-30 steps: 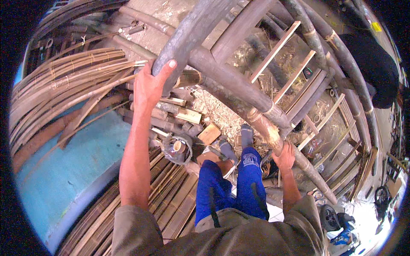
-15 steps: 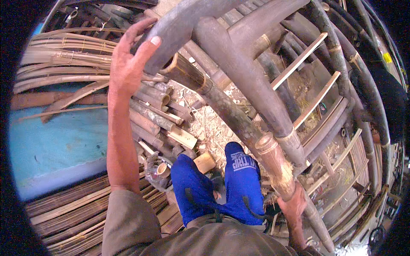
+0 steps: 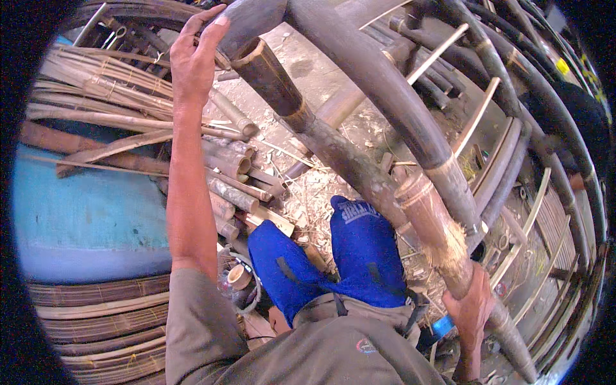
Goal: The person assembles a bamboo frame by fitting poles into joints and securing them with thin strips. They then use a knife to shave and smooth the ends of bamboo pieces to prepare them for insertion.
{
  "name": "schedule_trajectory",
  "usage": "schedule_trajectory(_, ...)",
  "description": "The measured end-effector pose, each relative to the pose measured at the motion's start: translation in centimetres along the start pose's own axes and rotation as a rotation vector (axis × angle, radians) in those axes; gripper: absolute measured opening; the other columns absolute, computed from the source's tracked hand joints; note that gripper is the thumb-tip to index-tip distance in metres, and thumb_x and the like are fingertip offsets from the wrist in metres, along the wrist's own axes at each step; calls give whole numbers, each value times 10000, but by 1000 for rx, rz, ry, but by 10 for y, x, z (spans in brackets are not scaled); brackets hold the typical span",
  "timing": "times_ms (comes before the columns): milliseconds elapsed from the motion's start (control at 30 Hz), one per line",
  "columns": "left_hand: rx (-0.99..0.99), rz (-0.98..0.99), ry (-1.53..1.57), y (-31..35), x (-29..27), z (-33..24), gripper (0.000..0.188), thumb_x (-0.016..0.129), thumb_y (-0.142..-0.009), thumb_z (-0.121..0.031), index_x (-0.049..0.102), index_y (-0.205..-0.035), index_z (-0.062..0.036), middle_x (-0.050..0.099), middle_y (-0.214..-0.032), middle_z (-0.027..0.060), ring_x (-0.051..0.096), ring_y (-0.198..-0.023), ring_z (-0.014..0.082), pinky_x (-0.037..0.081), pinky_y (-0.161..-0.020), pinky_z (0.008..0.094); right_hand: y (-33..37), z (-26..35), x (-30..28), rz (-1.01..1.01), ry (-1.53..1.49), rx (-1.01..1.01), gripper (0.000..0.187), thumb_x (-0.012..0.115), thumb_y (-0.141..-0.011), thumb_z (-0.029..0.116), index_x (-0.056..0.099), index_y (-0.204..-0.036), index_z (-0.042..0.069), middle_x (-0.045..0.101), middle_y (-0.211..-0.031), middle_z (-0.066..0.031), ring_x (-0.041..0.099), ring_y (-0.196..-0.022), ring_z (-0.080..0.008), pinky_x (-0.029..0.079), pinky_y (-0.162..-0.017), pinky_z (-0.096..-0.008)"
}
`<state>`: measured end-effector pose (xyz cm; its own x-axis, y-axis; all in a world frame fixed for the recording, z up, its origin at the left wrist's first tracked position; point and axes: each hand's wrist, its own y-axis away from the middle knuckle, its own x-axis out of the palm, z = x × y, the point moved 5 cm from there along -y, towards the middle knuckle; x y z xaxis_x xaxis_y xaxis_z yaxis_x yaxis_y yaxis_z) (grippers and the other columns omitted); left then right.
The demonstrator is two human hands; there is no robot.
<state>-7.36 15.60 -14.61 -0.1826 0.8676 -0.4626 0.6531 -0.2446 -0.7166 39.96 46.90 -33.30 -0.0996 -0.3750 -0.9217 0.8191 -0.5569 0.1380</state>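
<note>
My left hand [image 3: 192, 61] is at the upper left, its thumb and fingers around the end of a dark, curved bamboo frame [image 3: 378, 83]. Some of those fingers are hidden behind it. Just below, an open-ended bamboo pole [image 3: 346, 151] meets the frame and slants down past my knees. At the lower right my right hand [image 3: 471, 298] grips the narrow handle of a bamboo mallet [image 3: 423, 205]. Its thick head points up and away, with pale, frayed fibres along one side. The mallet head lies over the pole's lower end in view; whether they touch I cannot tell.
Bundled bamboo slats [image 3: 102, 83] lie at the left beyond a blue surface [image 3: 90, 212], with more slats [image 3: 102, 321] nearer. Cut bamboo tubes [image 3: 234, 192] are piled beside my knees. Shavings [image 3: 308, 199] litter the ground. Large bamboo frames [image 3: 513, 96] crowd the right.
The curved frame and my left hand now appear higher in view. My right hand has shifted right with the mallet, and more of the ground ahead shows as the view has changed.
</note>
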Motion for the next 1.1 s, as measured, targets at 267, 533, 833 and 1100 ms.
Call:
schedule_trajectory(267,-32,72,93,1,1,-3,357,636,-979,-282,679,-1242,-45,723,-1039,73,631,-929,128,491,-855,266,14,61,18,188,-298,-121,844,784,-730,405,467,-1397,-4,591,-1284,-280,582,-1186,-438,487,-975,-505)
schedule_trajectory(533,213,85,-244,2,0,-24,422,543,-1012,-370,654,-1280,-63,662,-1178,183,644,-1105,323,487,-962,400,-39,265,172,1045,-1201,-430,816,781,-785,439,495,-1392,-25,661,-1233,-188,624,-1133,-280,480,-1001,-372)
schedule_trajectory(833,146,83,-229,4,-4,-20,388,534,-1019,-345,663,-1279,-88,660,-1196,162,642,-1106,305,483,-971,382,-156,353,148,446,-815,-793,834,830,-662,505,575,-1240,-38,697,-1013,-283,698,-984,-326,534,-855,-456)
schedule_trajectory(1100,147,42,-213,4,0,-19,354,528,-1024,-300,669,-1275,-93,662,-1196,159,633,-1119,289,479,-975,377,-118,373,196,607,-775,-809,832,756,-714,491,525,-1291,-62,669,-1058,-325,669,-1041,-416,515,-924,-453)
